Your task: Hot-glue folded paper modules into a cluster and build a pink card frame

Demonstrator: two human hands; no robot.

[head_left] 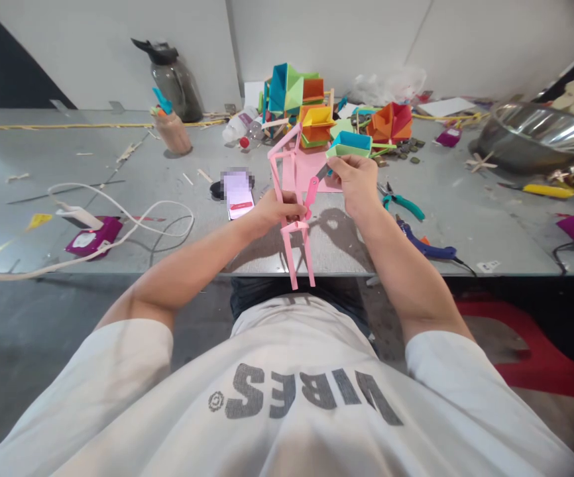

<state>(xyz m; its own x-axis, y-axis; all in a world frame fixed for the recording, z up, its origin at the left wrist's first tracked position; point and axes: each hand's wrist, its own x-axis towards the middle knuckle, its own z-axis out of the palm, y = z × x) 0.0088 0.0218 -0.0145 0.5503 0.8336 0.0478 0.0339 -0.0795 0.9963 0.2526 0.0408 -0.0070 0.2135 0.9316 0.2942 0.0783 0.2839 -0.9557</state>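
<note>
My left hand [280, 211] is closed around a pink stick frame [289, 228], a tall construction whose lower legs hang over the table's front edge. Beside those fingers, a pink craft knife [311, 191] slants up to the right, its handle's lower end at the left fingertips. The grey blade reaches the fingertips of my right hand [355, 179], which are pinched together; what lies between them I cannot make out. Just behind the right hand is a blue and green paper box [350, 144]. Pink paper [311, 169] lies flat behind the frame.
Colourful folded-paper boxes [291, 93] stand at the back. A phone [237, 192] lies left of the frame; teal-handled pliers [403, 204] and a blue glue gun [429, 248] lie right. Farther out are a metal bowl [520, 142], a dark jug [175, 83] and a white cable [132, 235].
</note>
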